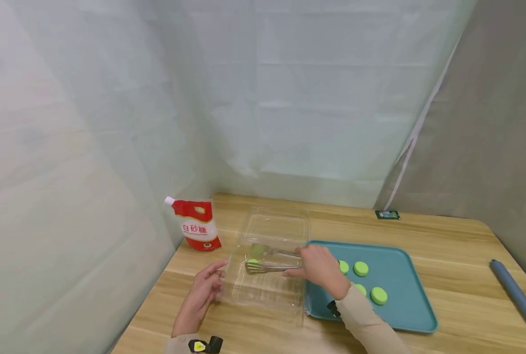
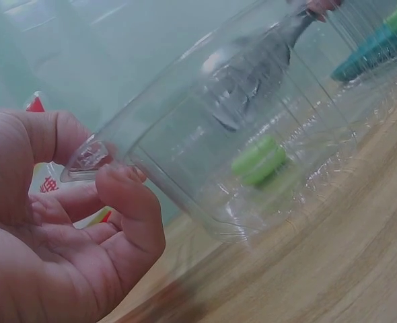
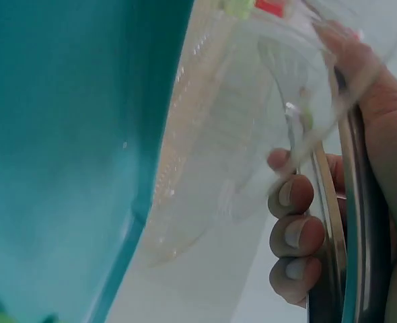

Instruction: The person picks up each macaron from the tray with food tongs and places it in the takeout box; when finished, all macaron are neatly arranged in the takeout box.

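My left hand (image 1: 200, 294) pinches the left rim of a clear plastic clamshell box (image 2: 178, 168) between thumb and fingers. The box's lid (image 1: 277, 226) lies folded back behind it. In my right hand (image 1: 320, 268) I grip metal food tongs (image 1: 274, 268), fingers wrapped around the handles (image 3: 356, 215). The tongs' spread ends, one of them slotted, reach over the box. A green macaron (image 2: 259, 160) sits on the box floor, with the tong head above it and apart from it. More green macarons (image 1: 379, 295) lie on a teal tray (image 1: 404, 275), partly hidden by my right hand and forearm.
A red and white sugar pouch (image 1: 197, 225) with a white cap stands at the back left. A small dark green packet (image 1: 387, 215) lies near the table's back edge. A grey-blue roll (image 1: 517, 300) lies along the right side. Fabric walls border the wooden table (image 1: 457, 255).
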{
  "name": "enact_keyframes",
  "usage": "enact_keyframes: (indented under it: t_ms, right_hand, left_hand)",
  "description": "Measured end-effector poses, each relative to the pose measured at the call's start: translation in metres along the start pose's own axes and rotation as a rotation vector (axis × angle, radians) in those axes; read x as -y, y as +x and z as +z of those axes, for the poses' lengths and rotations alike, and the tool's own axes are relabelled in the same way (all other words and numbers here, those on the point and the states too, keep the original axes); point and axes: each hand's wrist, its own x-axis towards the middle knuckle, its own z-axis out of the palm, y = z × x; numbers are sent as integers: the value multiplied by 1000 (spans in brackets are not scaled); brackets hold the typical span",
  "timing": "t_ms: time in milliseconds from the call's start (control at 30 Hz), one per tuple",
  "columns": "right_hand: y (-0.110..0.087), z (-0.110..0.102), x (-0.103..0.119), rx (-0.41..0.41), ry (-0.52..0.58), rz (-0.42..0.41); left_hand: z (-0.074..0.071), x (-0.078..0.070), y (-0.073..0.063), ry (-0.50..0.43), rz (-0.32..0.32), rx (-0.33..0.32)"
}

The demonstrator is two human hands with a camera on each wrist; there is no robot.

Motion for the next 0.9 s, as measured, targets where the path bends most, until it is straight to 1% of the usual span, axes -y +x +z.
enact_keyframes:
  t_ms: [100, 267, 433, 667, 900]
  right_hand:
    - [-3, -3, -6, -9, -1, 8]
    - [-9, -13, -7, -18, 18, 24]
    - [-14, -25, -13, -13, 49, 57]
    - [-26, -37, -40, -36, 56, 157]
    - [-47, -44, -62, -89, 31, 206]
  left_hand:
    - [1, 2, 1, -17, -11, 5]
    - [2, 7, 2, -31, -35, 11]
    - [3, 8, 3, -44, -37, 19]
    - [2, 6, 4, -75, -18, 34]
    - [-2, 3, 1, -75, 0, 59]
